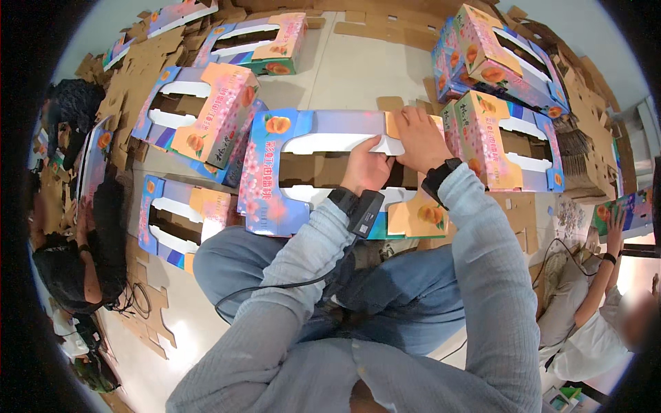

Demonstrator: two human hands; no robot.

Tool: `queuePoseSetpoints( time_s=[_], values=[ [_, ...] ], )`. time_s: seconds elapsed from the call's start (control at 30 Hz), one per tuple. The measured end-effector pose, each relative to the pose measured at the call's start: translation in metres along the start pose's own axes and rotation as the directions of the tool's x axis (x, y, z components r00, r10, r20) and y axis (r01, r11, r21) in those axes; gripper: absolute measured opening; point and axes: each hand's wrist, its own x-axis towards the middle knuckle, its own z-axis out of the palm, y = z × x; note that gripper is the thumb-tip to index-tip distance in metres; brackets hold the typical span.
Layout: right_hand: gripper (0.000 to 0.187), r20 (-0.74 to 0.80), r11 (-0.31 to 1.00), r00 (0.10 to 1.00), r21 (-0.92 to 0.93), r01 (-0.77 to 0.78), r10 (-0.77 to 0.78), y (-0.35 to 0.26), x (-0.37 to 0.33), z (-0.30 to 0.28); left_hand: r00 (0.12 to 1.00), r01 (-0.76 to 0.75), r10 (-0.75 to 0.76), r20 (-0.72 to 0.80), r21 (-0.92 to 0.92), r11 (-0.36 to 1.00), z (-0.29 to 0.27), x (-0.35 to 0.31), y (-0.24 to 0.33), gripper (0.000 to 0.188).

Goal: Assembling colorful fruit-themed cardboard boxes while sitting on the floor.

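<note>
A printed fruit carton (275,213) lies in front of my knees, blue and pink at its left end and orange at its right, with peach pictures and a long opening with white inner flaps. My left hand (368,167) reaches into the opening. Its thumb lies along the far white flap, and its other fingers are partly hidden beneath. At the carton's far right, my right hand (416,140) is bent over the orange panel and the end of that white flap, with its fingertips on the top edge. The two hands nearly touch.
Similar cartons stand at left (206,117), far left (258,41), near left (172,220), right (509,141) and far right (509,55). Flattened brown cardboard (585,151) is stacked at right. Co-workers sit on both sides; one's hand (615,230) touches a carton. A cable (268,286) crosses my left sleeve.
</note>
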Motion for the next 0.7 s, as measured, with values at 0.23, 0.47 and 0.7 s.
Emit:
queuePoseSetpoints(
  time_s=[0.23, 0.47, 0.7],
  values=[
    [0.073, -0.02, 0.997, 0.997, -0.034, 0.073, -0.074, -0.005, 0.003, -0.008, 0.992, -0.013, 0.014, 0.128, -0.004, 1.0, -0.003, 0.0, -0.002, 0.03],
    [0.077, 0.188, 0.984, 0.982, -0.175, 0.03, 0.003, -0.014, 0.012, 0.0, 0.994, 0.038, -0.042, 0.101, 0.046, 0.998, 0.0, 0.01, -0.003, 0.033],
    [0.076, 0.131, 0.97, 0.991, -0.242, 0.022, 0.01, -0.013, 0.009, 0.008, 0.994, 0.049, -0.057, -0.091, -0.081, 0.995, 0.01, -0.012, 0.002, 0.043]
  ],
)
